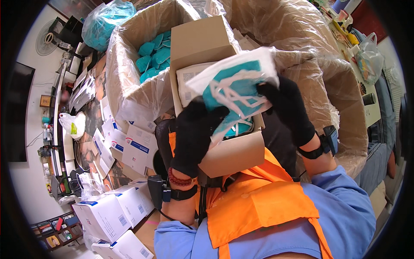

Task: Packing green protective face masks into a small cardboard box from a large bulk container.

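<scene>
A clear and white plastic packet (241,71) with a teal face mask and white straps inside is held up in both my hands. My left hand (194,131), in a black glove, grips its lower left side. At the right edge, my black-gloved right hand (290,105) pinches it. Beneath them stands an open cardboard box (233,156), its flaps spread. White printed packets (186,80) fill its far part, and a teal mask (241,128) with white straps shows in its near part. The held packet hides the middle of the box.
A plastic-lined carton (123,82) of loose teal masks (155,54) stands at far left, beside a bag of teal items (105,26). More lined cartons (302,73) stand at right. Flattened white boxes (139,149) and white printed cartons (103,213) lie to my left.
</scene>
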`<state>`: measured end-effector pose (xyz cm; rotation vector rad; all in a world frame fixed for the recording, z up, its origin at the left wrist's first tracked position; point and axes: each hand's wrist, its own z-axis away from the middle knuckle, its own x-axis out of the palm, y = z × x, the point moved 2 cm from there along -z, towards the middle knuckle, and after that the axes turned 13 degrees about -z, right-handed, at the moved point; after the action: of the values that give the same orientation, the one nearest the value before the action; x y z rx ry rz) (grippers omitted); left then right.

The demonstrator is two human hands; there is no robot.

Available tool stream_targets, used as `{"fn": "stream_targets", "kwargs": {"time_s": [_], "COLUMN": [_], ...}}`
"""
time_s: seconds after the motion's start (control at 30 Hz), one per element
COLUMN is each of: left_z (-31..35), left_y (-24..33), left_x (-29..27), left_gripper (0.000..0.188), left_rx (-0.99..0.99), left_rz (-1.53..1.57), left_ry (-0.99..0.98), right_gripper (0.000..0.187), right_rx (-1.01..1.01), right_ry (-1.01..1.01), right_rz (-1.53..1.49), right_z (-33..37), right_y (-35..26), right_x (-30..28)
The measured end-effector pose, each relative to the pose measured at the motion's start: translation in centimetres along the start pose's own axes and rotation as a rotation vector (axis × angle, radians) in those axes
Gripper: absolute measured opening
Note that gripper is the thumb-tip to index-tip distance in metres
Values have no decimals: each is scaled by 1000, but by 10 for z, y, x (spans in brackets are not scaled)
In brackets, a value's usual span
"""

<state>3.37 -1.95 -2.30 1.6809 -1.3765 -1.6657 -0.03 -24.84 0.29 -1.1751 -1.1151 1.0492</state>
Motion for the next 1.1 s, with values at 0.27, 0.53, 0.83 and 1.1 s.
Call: {"fn": "stream_targets", "kwargs": {"time_s": [0.27, 0.53, 0.83, 1.1], "left_z": [-1, -3, 11, 23], "left_y": [-14, -15, 16, 4], "left_x": [-17, -29, -42, -42], "left_gripper": [22, 13, 25, 26], "left_rx": [-398, 81, -5, -48], "left_rz": [381, -318, 116, 232], "left_ry": [141, 300, -374, -383], "right_gripper": [30, 39, 65, 55], "right_rx": [-258, -182, -411, -674], "right_ry": [406, 398, 448, 556], "right_rz": [-6, 41, 311, 439], "right_z": [-40, -97, -118, -147], "right_y": [20, 28, 58, 44], "right_x": [-80, -148, -114, -117]}}
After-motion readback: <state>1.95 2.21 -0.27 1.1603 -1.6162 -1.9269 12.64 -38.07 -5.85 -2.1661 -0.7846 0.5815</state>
